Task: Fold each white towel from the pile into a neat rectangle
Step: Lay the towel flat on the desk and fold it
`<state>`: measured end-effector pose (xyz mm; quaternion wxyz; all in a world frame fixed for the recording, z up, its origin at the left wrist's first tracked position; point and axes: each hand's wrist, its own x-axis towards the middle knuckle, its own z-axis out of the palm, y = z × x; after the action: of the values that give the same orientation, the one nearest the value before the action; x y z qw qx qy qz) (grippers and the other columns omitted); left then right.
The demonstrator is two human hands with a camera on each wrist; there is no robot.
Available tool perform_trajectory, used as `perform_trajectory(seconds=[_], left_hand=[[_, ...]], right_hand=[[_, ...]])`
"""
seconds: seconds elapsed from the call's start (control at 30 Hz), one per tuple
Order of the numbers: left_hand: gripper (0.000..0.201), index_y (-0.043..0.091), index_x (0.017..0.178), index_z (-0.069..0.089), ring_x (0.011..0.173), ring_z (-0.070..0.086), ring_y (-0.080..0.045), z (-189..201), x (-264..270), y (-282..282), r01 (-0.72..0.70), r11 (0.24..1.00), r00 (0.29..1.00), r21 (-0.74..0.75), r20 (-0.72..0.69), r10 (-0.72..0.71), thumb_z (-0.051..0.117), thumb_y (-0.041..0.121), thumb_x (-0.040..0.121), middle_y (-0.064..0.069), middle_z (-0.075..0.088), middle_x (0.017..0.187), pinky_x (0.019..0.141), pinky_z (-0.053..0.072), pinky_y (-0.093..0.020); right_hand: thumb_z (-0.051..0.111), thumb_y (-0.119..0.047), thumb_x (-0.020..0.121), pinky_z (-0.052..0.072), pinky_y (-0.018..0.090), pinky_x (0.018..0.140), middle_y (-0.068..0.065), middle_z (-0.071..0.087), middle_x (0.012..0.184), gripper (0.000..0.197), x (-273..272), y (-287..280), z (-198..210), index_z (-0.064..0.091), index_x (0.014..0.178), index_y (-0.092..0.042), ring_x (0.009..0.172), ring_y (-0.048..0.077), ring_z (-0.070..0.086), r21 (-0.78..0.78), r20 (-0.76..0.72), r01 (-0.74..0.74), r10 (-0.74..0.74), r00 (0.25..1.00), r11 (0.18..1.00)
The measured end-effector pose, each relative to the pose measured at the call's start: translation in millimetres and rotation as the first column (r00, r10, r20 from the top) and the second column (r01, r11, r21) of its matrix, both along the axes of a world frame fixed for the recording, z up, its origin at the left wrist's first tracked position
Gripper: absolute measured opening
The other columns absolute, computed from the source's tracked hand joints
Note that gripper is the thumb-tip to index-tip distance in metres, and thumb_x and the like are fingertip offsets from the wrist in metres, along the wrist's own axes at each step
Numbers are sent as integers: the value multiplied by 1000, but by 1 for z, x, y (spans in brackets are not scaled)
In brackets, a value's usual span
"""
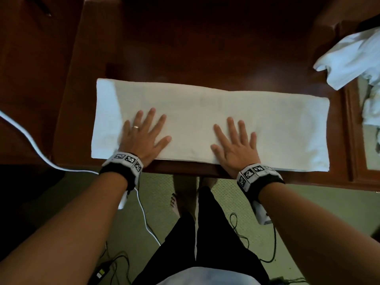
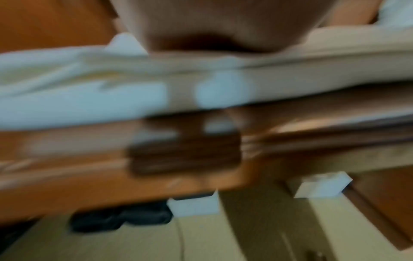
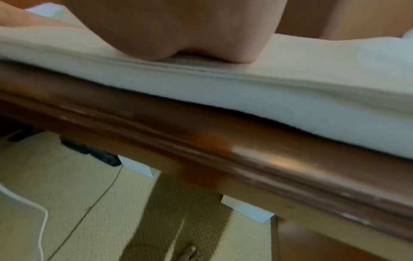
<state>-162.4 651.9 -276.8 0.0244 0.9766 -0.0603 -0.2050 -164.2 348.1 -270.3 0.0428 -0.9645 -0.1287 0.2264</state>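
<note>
A white towel [image 1: 205, 112], folded into a long band, lies across the dark wooden table [image 1: 185, 48] near its front edge. My left hand [image 1: 144, 134] lies flat on the towel's left part with fingers spread. Palm down and fingers straight, my right hand [image 1: 236, 140] presses the towel right of the middle. In the left wrist view the picture is blurred; the towel [image 2: 89, 88] shows as stacked layers under the palm. In the right wrist view the heel of my right hand [image 3: 178, 35] sits on the towel [image 3: 290, 88] at the table edge [image 3: 245, 150].
A crumpled pile of white towels [image 1: 353, 58] sits at the table's right end, partly over a glass-topped side surface [image 1: 368, 128]. A white cable [image 1: 30, 145] runs down the left. Green carpet [image 1: 156, 194], black cords and the person's bare feet are below the table edge.
</note>
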Motion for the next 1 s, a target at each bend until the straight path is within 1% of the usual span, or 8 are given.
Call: perform_trajectory(seconds=[0.13,0.23,0.3,0.43,0.57,0.8,0.9,1.0], left_hand=[[80,38,157,-13,154,-12,-26,-2,-15,60,-214,974,975,69,-43,218,5,80,90,7,-20,166,121,5,-60],[81,25,160,3,154,-1,-30,9,-6,57,-325,943,946,80,32,323,27,69,95,-5,-3,168,119,10,-65],[81,21,160,9,154,2,-31,14,6,28,-280,960,956,23,102,276,34,64,96,-10,4,168,121,9,-61],[81,32,160,6,154,-1,-31,2,9,-50,-45,996,997,-78,63,50,15,72,90,-5,-2,169,121,7,-59],[80,40,158,-6,154,-8,-33,-17,7,-65,-96,995,994,-36,40,97,11,77,89,0,-15,168,119,2,-63],[85,46,155,-8,153,-9,-37,-18,15,-65,-139,990,989,-28,45,140,15,84,83,3,-16,167,118,2,-65],[86,48,153,-12,152,-14,-37,-12,18,-63,-174,985,985,-20,-4,174,21,87,84,4,-22,166,119,0,-65],[91,50,152,-17,152,-16,-35,-4,22,-52,-194,981,978,22,-79,195,23,89,80,5,-29,163,119,1,-65]], right_hand=[[11,-68,97,-1,61,119,-2,-23,163,66,-2,-6,2,-9,155,-43,149,30,-22,-30,-37,-45,44,998,999],[23,-66,93,12,60,118,9,14,163,66,11,8,14,30,150,-33,148,40,12,52,30,16,-18,999,999],[28,-61,91,24,59,114,14,35,153,65,23,22,18,48,139,-22,138,43,31,138,114,17,-33,993,990],[26,-62,97,12,59,118,8,7,166,66,34,44,4,21,156,-31,150,40,7,90,105,-77,67,992,993],[20,-71,96,2,55,121,1,-11,166,71,34,-8,-14,3,157,-39,152,32,-12,31,98,-89,85,992,996],[16,-76,93,-5,52,121,-5,-22,163,72,14,-171,-3,-10,153,-46,151,24,-19,-95,36,399,-397,917,912],[29,-61,100,1,48,122,2,-6,166,63,6,-188,-2,13,156,-37,152,31,-5,-3,59,471,-470,880,882],[47,-17,100,27,43,114,17,27,158,44,6,-188,5,46,144,-12,136,44,32,227,150,542,-579,801,809]])
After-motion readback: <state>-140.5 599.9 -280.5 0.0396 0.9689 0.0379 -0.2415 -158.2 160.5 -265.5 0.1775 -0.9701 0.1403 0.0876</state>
